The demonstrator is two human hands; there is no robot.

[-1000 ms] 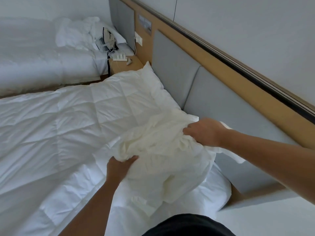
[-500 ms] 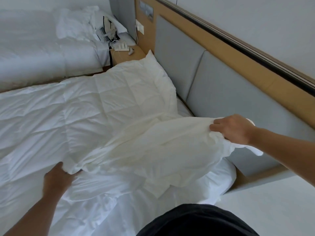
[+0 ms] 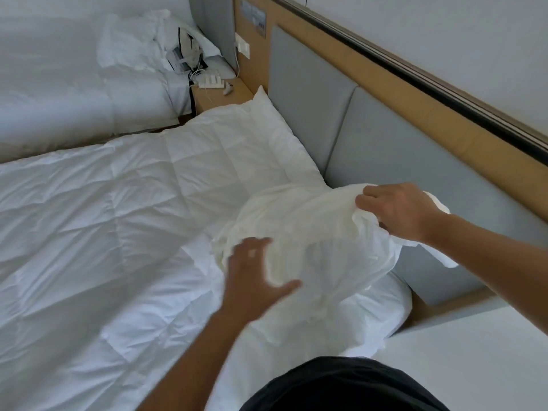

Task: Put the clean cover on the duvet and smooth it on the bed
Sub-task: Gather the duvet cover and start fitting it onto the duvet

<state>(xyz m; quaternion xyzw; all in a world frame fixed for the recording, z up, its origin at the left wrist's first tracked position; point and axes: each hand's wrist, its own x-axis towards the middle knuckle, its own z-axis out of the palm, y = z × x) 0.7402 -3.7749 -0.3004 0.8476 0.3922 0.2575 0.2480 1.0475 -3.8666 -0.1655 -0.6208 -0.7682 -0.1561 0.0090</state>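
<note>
Up at the head end of the bed, just in front of the grey headboard, the cover is a bunched cream wad hanging above the duvet. The duvet itself lies spread out, white and quilted, across the mattress.

The right hand has the cover by its top edge. Its fingers are curled in tight, pinching a fold of fabric, and the rest droops from there. The left hand is down at the near side of the wad with its fingers splayed wide and thumb stuck out, gripping nothing. It's smeared with motion blur, so I honestly can't tell if it's touching the cloth or just in front of it.

My take on handling: this looks like thin, floppy stuff with next to no weight and zero stiffness. It'll slump wherever it isn't held and won't break, but it tangles. Grabbing the middle gets you a bigger knot, so I'd go for a hem or corner and find the opening, with one hand on each side of it. The duvet looks puffier and heavier, so take that by its corners too.

There's a second bed off to the side with rumpled linen on it.
</note>
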